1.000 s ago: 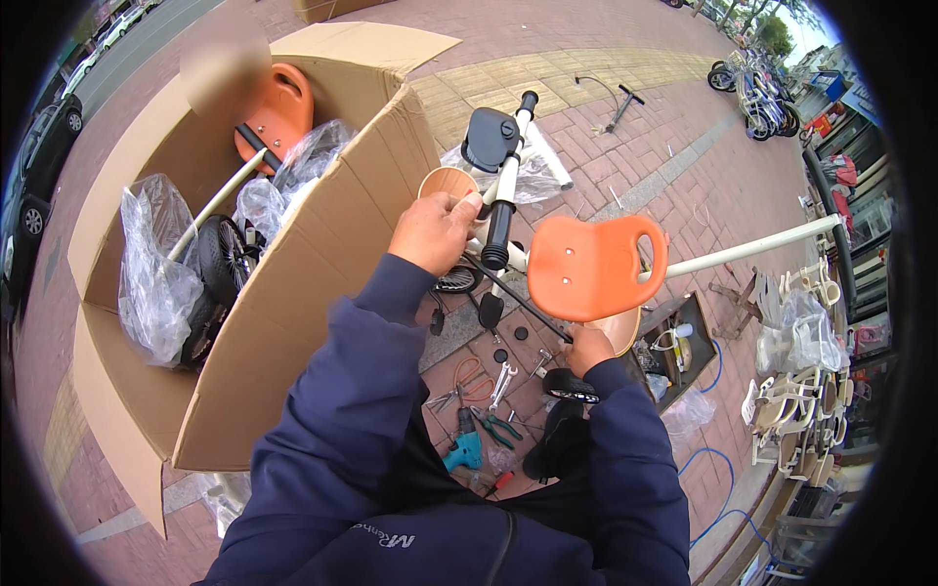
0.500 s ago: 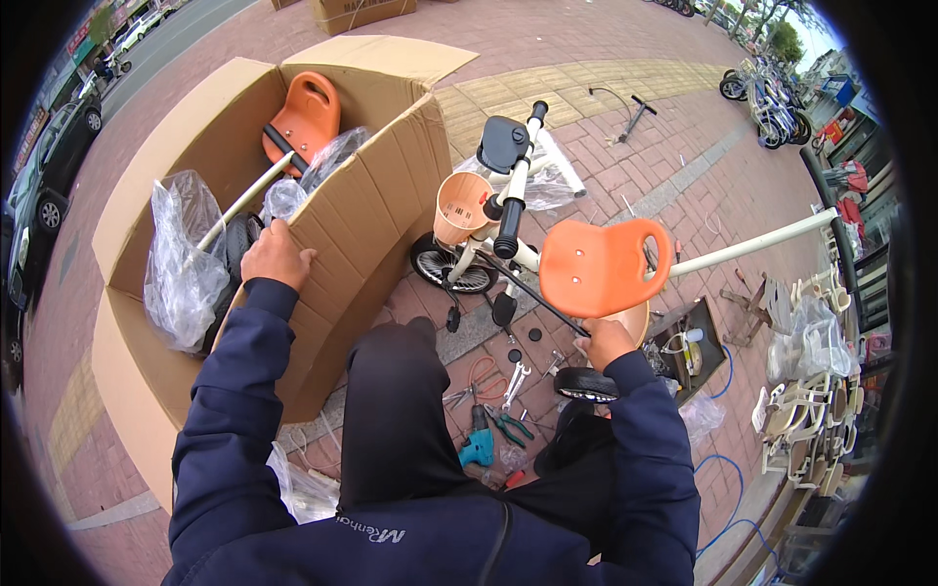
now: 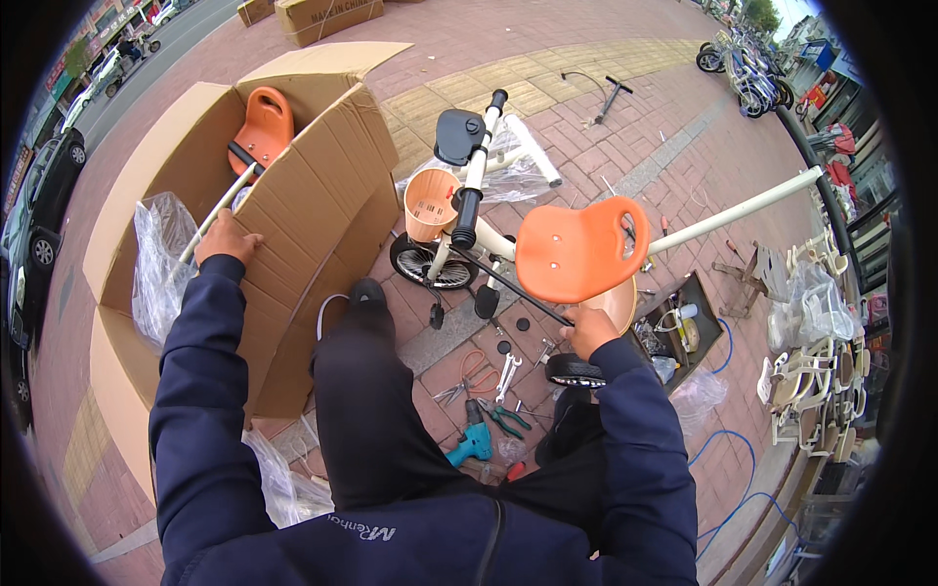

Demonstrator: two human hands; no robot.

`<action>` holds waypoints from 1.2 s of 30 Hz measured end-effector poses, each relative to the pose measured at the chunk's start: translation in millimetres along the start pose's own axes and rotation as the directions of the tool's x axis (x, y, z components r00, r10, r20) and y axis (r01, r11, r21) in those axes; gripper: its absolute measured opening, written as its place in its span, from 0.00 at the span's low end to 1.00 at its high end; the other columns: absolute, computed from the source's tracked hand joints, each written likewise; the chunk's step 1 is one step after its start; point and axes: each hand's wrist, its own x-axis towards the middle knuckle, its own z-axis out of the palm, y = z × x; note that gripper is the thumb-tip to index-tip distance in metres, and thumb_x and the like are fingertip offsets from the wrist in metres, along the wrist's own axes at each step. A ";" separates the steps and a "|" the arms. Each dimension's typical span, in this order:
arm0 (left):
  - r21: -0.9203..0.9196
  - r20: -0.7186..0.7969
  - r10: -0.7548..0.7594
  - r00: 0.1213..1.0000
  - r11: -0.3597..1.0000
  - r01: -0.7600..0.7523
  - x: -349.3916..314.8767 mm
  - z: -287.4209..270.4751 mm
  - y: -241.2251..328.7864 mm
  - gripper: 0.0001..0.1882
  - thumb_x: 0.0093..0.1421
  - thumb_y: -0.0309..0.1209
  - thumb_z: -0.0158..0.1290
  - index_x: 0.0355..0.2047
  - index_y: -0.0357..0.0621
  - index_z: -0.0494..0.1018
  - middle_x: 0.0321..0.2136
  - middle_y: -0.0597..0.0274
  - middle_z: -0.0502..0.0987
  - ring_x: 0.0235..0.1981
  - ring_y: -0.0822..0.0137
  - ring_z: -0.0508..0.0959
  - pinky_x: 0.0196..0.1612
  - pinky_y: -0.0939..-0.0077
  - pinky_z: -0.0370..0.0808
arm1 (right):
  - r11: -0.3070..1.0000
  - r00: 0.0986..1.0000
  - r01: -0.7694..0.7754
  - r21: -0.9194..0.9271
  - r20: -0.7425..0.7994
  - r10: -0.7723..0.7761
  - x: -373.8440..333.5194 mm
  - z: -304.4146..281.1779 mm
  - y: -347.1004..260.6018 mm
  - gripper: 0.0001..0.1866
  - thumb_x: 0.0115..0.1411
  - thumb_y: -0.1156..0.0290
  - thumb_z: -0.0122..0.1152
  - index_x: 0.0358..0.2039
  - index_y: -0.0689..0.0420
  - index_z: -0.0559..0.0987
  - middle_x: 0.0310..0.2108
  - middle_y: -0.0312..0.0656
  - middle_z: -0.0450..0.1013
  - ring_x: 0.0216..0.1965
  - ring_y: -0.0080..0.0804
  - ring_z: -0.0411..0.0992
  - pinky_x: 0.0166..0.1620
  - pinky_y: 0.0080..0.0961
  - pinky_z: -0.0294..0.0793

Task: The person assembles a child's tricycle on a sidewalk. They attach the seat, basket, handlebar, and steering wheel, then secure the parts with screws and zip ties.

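Note:
My left hand (image 3: 227, 239) grips the upper edge of a tall open cardboard box (image 3: 322, 186), thumb on the outer face. Inside the box are an orange seat (image 3: 264, 127) on a pale tube and clear plastic wrap (image 3: 161, 259). My right hand (image 3: 589, 332) is closed round the near end of a thin black rod (image 3: 518, 291), just below another orange seat (image 3: 575, 252). That seat belongs to a white child's tricycle with black handlebar grips (image 3: 467, 217), a peach basket (image 3: 430, 205) and a spoked front wheel (image 3: 430, 266).
Between my legs lie a teal power drill (image 3: 475, 441), pliers (image 3: 508, 418), wrenches (image 3: 506, 376) and scissors (image 3: 474, 373). A parts tray (image 3: 699, 366) stands at right, near a blue hose (image 3: 750, 469) and stacked white frames (image 3: 816, 391). A pump (image 3: 613, 98) lies farther off.
The box edge has shifted left with my left hand still on it. My view has turned slightly, and my left foot now shows beside the box. My right hand keeps its hold on the rod.

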 end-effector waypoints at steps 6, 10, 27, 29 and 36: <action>0.176 -0.102 -0.109 0.989 0.976 0.126 12.4 9.3 -7.5 0.28 0.53 0.39 0.64 0.50 0.40 0.70 0.55 0.46 0.74 0.59 0.49 0.73 0.61 0.51 0.66 | 1.000 0.998 -0.020 0.019 -0.064 0.021 -8.2 39.0 29.1 0.13 0.58 0.67 0.63 0.42 0.58 0.81 0.36 0.56 0.79 0.41 0.57 0.77 0.47 0.47 0.75; 0.201 -0.141 0.243 0.960 0.956 -0.212 -16.0 -2.5 58.0 0.28 0.55 0.38 0.62 0.54 0.40 0.71 0.55 0.48 0.74 0.59 0.51 0.72 0.64 0.51 0.62 | 0.991 0.991 -0.125 -0.047 -0.047 0.123 -4.8 67.9 47.9 0.11 0.57 0.70 0.61 0.39 0.61 0.80 0.37 0.57 0.79 0.42 0.59 0.77 0.48 0.48 0.76; -0.871 0.364 0.623 0.692 -0.035 0.489 -104.2 -26.9 245.1 0.11 0.63 0.22 0.52 0.45 0.31 0.70 0.26 0.65 0.70 0.19 0.79 0.67 0.19 0.83 0.65 | 0.980 0.973 -0.198 0.022 -0.116 0.200 17.9 99.3 67.2 0.08 0.53 0.78 0.55 0.35 0.63 0.78 0.35 0.60 0.78 0.41 0.61 0.76 0.46 0.50 0.76; -0.887 0.336 0.618 0.710 -0.046 0.460 -103.1 -28.3 239.1 0.13 0.62 0.22 0.52 0.47 0.30 0.70 0.25 0.65 0.70 0.19 0.79 0.66 0.19 0.83 0.65 | 0.984 0.973 -0.178 0.012 -0.150 0.178 24.3 103.0 63.4 0.08 0.54 0.78 0.55 0.35 0.63 0.77 0.35 0.60 0.77 0.40 0.61 0.76 0.45 0.50 0.76; -0.927 0.297 0.542 0.786 -0.035 0.375 -101.0 -17.7 232.8 0.11 0.63 0.24 0.52 0.44 0.30 0.73 0.24 0.63 0.73 0.17 0.76 0.69 0.18 0.80 0.67 | 0.990 0.973 -0.140 0.031 -0.179 0.143 39.2 122.7 47.5 0.09 0.56 0.77 0.53 0.38 0.64 0.75 0.35 0.60 0.76 0.39 0.60 0.77 0.44 0.50 0.77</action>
